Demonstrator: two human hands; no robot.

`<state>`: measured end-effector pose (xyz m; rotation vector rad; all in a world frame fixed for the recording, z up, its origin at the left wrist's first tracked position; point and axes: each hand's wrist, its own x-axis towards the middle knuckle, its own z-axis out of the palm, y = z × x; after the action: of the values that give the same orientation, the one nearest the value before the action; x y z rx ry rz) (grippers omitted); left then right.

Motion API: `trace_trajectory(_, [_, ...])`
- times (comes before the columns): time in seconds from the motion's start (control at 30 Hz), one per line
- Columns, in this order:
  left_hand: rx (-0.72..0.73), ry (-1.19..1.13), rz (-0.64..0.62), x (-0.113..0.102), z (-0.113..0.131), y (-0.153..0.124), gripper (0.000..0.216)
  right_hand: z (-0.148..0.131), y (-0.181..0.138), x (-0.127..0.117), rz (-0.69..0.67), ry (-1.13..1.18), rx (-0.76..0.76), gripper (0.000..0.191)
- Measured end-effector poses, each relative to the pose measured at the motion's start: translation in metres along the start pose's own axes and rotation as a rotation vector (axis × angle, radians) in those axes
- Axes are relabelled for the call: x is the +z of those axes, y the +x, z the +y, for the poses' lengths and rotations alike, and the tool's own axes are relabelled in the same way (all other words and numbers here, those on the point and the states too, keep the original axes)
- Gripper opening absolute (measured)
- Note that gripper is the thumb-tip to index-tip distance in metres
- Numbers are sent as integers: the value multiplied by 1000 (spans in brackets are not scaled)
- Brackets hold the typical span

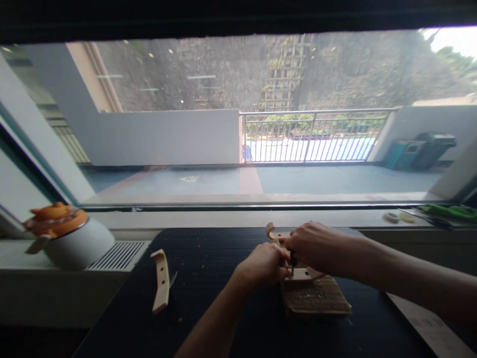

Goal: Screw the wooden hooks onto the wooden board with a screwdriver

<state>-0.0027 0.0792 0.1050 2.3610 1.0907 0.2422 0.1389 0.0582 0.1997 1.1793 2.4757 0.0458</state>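
My right hand (311, 243) is closed around the top of a dark hand drill (293, 259); its handle is mostly hidden in the fist. The thin bit points straight down at a pale wooden bracket (300, 274) with holes in it. My left hand (266, 263) is closed at the bracket's left end, fingertips close beside the bit; its exact hold is partly hidden. Under the bracket lies a rough wooden board (316, 297) sprinkled with shavings. Just behind my hands is another curved wooden piece (274, 232), partly covered.
A loose bent bracket (161, 282) with two holes lies at the left of the black table (208, 308). A white pot with an orange top (80, 241) stands left by the window. Tape rolls (391, 217) and a green item (447, 213) sit on the right sill. A cardboard sheet (425, 320) is at lower right.
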Motion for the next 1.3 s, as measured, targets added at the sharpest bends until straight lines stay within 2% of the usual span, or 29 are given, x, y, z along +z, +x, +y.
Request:
trace_trajectory(0.33, [7,-38,12,4,-3,1,19,1,-1,4,53,29,17,15])
trace_trajectory(0.53, [7,-27,15,4,-3,1,17,-5,-4,-6,-1,-31,91,15])
trace_trajectory(0.73, [21,-8,12,2,-3,0,14,-4,-6,-12,-1,43,28,21])
trace_trajectory(0.97, [-8,-8,15,3,-1,0,14,-2,-2,-6,-34,-3,31,25])
trace_trajectory(1.17, [-19,-65,24,2,3,0,10,2,-4,-1,-27,6,19,16])
trace_trajectory(1.3, [-31,-108,36,3,-1,1,5,-7,-3,-2,5,33,20,14])
